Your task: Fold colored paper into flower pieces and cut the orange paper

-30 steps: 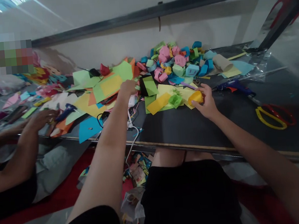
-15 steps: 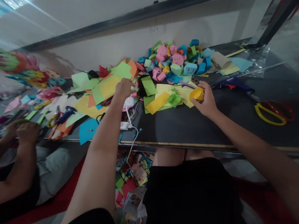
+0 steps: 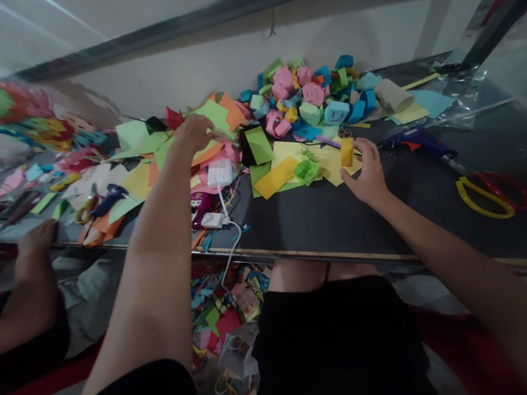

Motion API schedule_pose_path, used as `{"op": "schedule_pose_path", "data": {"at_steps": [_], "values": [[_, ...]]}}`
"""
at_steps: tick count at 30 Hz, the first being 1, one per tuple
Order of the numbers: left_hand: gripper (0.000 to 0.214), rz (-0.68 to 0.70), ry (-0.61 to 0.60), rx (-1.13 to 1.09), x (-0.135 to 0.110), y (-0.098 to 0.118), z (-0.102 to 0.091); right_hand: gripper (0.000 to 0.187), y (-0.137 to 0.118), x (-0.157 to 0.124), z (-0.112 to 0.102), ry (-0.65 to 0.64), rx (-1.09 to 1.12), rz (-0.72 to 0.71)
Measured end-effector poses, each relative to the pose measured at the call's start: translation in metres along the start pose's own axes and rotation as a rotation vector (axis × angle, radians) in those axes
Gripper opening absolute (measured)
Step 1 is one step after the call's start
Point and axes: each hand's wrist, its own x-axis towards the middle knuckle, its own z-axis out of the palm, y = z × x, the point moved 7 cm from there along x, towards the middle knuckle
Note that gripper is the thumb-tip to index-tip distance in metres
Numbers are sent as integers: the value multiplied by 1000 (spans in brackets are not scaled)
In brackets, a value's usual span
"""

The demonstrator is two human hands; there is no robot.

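In my right hand [image 3: 367, 175] is a small yellow folded paper piece [image 3: 347, 152], gripped between fingertips and thumb just above the table. My left hand [image 3: 194, 133] reaches over the loose green paper [image 3: 217, 117] and orange paper [image 3: 232, 111]; its fingers are somewhat blurred but look apart, with nothing seen in them. Between my hands, a bright green folded paper piece [image 3: 306, 172] rests on pale yellow sheets [image 3: 287, 151], near a yellow-orange paper strip [image 3: 276, 179]. A white charger block [image 3: 219, 173] stands near my left forearm.
Behind lies a pile of folded paper shapes [image 3: 312, 95]. To the right are a blue glue gun [image 3: 408, 140], scissors [image 3: 485, 196], a cardboard tube [image 3: 393, 100] and clear plastic [image 3: 467, 97]. A white cable [image 3: 237, 240] hangs over the table edge. Another person's arm [image 3: 34, 273] is at left.
My left hand has moved left and up, away from the black and green pieces, its fingers loosening. My right hand has turned the yellow paper piece upright. The other person's hands have shifted down.
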Motion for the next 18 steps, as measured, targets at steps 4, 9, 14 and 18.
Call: {"op": "schedule_pose_path", "data": {"at_steps": [4,9,14,18], "values": [[66,22,4,94,-1,4,-32,70,0,0,2,-29,-39,3],[43,-101,32,47,-19,25,-60,73,0,-1,5,-37,-63,2],[39,-173,209,-396,-32,40,-88,74,2,-2,7,-36,-55,-18],[44,-97,287,-728,-29,63,-108,76,-4,-1,5,-23,-51,-61]]}}
